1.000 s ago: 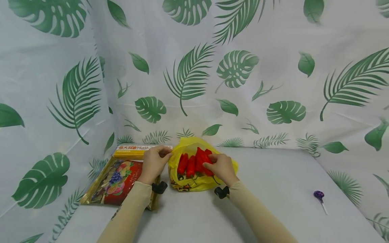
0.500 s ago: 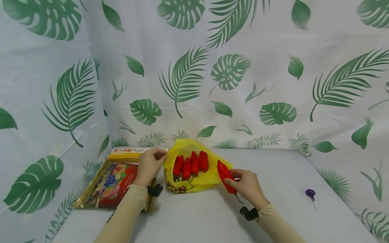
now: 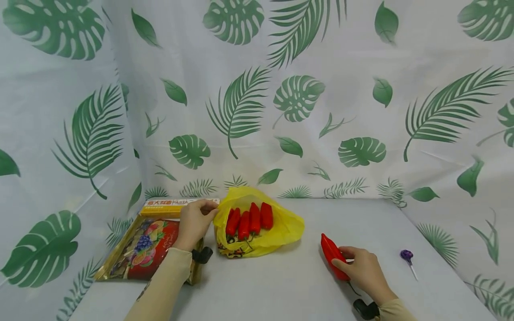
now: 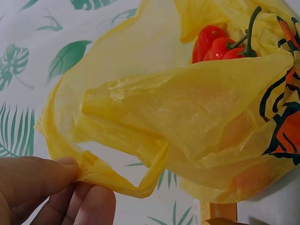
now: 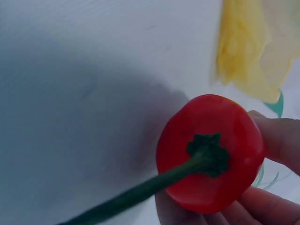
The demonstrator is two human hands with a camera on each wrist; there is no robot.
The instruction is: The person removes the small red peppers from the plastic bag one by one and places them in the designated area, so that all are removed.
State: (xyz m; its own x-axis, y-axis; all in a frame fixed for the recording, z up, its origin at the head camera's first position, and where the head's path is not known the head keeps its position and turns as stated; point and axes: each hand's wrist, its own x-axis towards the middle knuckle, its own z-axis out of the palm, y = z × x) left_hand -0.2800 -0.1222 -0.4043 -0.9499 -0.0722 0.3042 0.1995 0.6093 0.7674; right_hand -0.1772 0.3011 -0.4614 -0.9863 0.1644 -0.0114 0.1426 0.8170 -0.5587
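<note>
Between the thumb and fingers of my right hand (image 3: pixel 363 269) is a red chili pepper (image 3: pixel 332 255), its green stem toward me. In the right wrist view the pepper (image 5: pixel 211 154) is seen stem-end on, fingers round its side. My left hand (image 3: pixel 195 225) pinches the handle edge of a yellow plastic bag (image 3: pixel 281 232). The left wrist view shows thumb and fingertips on that bag handle (image 4: pixel 112 180). Several more red peppers (image 3: pixel 254 218) lie in the bag's mouth, side by side. Orange and black print marks the bag's underside.
Left of the bag lies a red and gold candy packet (image 3: pixel 148 249), partly behind my left arm. A yellow and white pasta box (image 3: pixel 164 207) sits behind it. A purple lollipop (image 3: pixel 407 255) rests on the white table at right. Leaf-patterned cloth walls stand behind and left.
My right hand has taken one pepper out of the bag and carried it right and toward me. The left hand has kept its pinch on the bag. The head view has shifted slightly.
</note>
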